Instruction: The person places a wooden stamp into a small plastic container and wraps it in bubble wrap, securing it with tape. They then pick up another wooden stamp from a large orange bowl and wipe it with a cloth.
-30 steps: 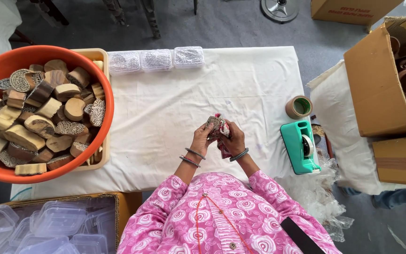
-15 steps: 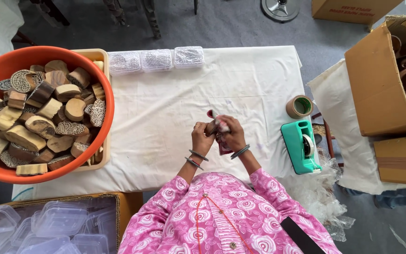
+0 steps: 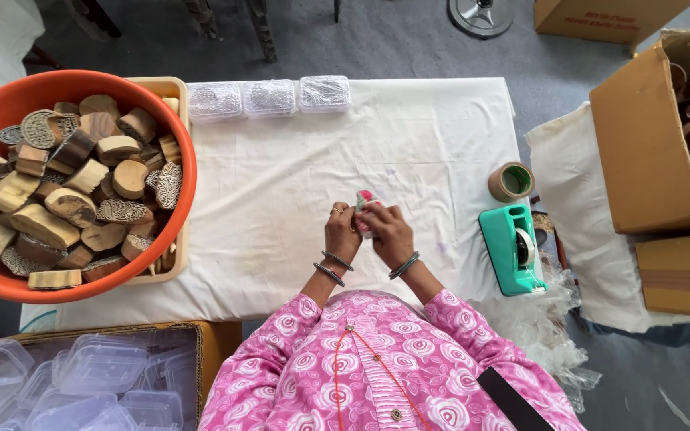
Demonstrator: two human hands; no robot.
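My left hand [image 3: 342, 232] and my right hand [image 3: 390, 231] meet over the white-covered table [image 3: 281, 175], both closed around a small object with pink and white wrapping [image 3: 365, 199] that pokes out above my fingers. Most of that object is hidden by my hands. Bangles ring both wrists, and my sleeves are pink with a rose print. A teal tape dispenser [image 3: 513, 247] lies just right of my right hand, with a brown tape roll [image 3: 511, 181] beyond it.
An orange tub [image 3: 9, 96] full of carved wooden blocks [image 3: 81, 191] fills the left. Three clear lidded boxes [image 3: 269, 97] line the table's far edge. Empty clear plastic containers [image 3: 73, 383] sit at lower left. Open cardboard boxes [image 3: 648, 144] stand at right.
The brownish block seen between my hands earlier is now covered, with pink and white wrapping showing. My hands stayed at the same spot over the table.
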